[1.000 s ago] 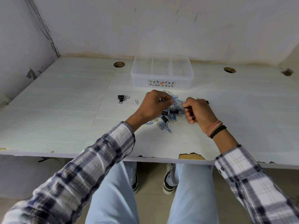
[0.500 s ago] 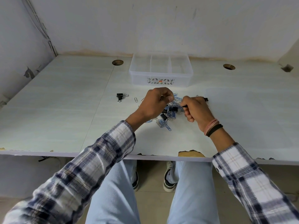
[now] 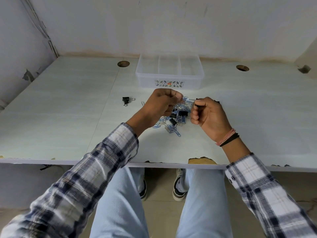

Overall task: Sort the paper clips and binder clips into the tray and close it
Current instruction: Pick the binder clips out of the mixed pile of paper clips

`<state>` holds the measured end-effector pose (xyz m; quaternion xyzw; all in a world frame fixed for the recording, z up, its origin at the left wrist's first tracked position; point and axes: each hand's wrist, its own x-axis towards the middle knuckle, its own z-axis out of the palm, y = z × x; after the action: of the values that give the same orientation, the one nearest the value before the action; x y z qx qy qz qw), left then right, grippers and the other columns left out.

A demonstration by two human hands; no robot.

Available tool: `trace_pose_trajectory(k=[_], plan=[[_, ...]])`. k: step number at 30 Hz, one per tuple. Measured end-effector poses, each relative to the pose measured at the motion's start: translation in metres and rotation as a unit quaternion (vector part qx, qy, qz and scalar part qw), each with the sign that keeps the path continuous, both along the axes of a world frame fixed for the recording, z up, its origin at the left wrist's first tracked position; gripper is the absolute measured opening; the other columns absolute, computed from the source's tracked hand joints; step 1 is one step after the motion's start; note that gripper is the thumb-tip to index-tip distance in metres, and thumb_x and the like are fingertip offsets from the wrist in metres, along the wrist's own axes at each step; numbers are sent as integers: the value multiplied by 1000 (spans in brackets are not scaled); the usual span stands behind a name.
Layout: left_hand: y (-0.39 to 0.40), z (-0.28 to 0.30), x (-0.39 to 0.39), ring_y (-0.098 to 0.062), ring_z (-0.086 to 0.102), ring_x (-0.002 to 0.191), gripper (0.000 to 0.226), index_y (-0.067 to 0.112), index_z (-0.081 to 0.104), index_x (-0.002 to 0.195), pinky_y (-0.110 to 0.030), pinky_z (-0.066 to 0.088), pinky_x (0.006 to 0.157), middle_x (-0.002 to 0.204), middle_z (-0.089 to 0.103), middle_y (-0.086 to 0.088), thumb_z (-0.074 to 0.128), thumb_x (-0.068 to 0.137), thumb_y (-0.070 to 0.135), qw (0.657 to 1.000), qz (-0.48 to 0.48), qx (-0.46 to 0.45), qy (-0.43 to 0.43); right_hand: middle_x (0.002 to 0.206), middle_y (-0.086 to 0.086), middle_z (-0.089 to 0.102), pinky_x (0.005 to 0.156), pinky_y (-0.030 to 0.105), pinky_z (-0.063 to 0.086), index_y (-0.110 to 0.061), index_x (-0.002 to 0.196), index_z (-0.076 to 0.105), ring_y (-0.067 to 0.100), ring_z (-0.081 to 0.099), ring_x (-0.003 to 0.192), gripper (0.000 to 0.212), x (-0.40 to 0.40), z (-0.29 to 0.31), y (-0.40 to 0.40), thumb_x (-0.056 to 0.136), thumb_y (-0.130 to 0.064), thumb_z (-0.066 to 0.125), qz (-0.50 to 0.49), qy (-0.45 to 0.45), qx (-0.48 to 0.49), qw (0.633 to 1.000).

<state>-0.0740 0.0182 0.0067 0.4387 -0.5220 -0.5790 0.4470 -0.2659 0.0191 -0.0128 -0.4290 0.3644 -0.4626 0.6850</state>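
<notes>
A heap of blue paper clips (image 3: 172, 128) mixed with black binder clips (image 3: 183, 113) lies on the white table between my hands. My left hand (image 3: 161, 105) hovers over the heap's left side, fingers curled, pinching a cluster of paper clips. My right hand (image 3: 208, 115) is curled at the heap's right side and grips a black binder clip (image 3: 197, 102) between thumb and fingers. The clear divided tray (image 3: 169, 83) stands open just beyond the heap, its three compartments looking empty. One binder clip (image 3: 126, 101) and a single paper clip (image 3: 142, 103) lie apart to the left.
Two round cable holes (image 3: 123, 63) (image 3: 242, 68) sit in the table either side of the tray. Walls close in at the back and left. The table's chipped front edge (image 3: 202, 160) is just above my knees. No tray lid is in view.
Both hands have lifted slightly off the heap, the left raising paper clips, the right holding its binder clip; the hands stay close together.
</notes>
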Motion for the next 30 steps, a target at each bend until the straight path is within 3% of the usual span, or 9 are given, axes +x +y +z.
trace_pose_trajectory(k=[3,8,11,14,18,25,30], plan=[[0,-2,-1,-10,23,47,10,0,66,98,-21,24,44,83,58,-13,58,100,5,1000,-7,14,18,59,5,48,47,28,28,-11,67,51,17,38,52,23,-1,3,0,89,-17,49,12,-56,41,998],[1,-6,-1,-10,23,48,17,-6,67,110,-23,22,47,86,69,-10,62,97,4,999,-9,17,27,58,3,46,45,27,29,-11,68,52,15,37,51,22,-2,5,-2,88,-19,50,8,-105,82,991],[2,-9,-3,-10,24,48,24,-8,67,117,-24,21,48,82,65,-10,65,96,5,1000,-5,12,25,58,2,45,44,26,29,-11,68,52,15,36,51,23,-2,5,-2,90,-19,49,-1,-109,92,990],[4,-11,-5,-11,21,50,23,-3,71,117,-29,16,52,65,50,-1,65,96,6,999,-10,8,33,59,2,44,44,26,29,-11,69,52,15,36,51,23,-2,5,-3,90,-20,50,-6,-110,94,989],[4,-12,-4,-14,17,53,25,-1,71,120,-33,14,55,67,33,-4,65,96,7,999,-20,18,33,58,1,43,46,26,26,-12,68,52,15,34,51,24,-3,4,-3,90,-21,51,-14,-116,103,988],[3,-8,-1,-12,19,49,23,-7,70,114,-25,16,47,72,35,-6,65,94,2,997,-36,47,43,58,0,41,48,27,19,-13,66,51,13,32,51,26,-5,3,-4,90,-22,49,-10,-122,113,986],[5,-6,1,-10,20,47,27,-7,68,119,-25,15,48,61,50,1,62,94,-2,995,-49,61,60,58,-1,39,48,26,19,-13,65,51,13,32,50,26,-4,4,-3,90,-22,49,-9,-129,114,985]])
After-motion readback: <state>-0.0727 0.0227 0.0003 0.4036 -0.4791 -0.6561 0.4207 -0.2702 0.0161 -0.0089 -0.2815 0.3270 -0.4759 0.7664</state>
